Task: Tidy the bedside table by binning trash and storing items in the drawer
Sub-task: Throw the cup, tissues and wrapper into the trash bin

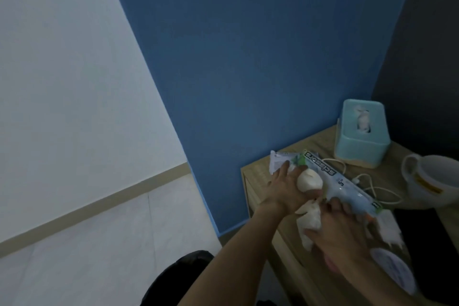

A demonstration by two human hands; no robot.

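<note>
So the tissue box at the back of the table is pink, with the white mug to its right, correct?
No: the head view shows the tissue box is pale teal, not pink. The white mug does stand to its right.

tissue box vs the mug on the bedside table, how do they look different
The tissue box is teal and boxy; the mug is white and round, with a handle. The tissue box is closed on top except for a slot with a tissue poking out; the mug has a wide open mouth. The tissue box stands at the back corner; the mug sits nearer, at the right. Both stand on the wooden bedside table.
</note>
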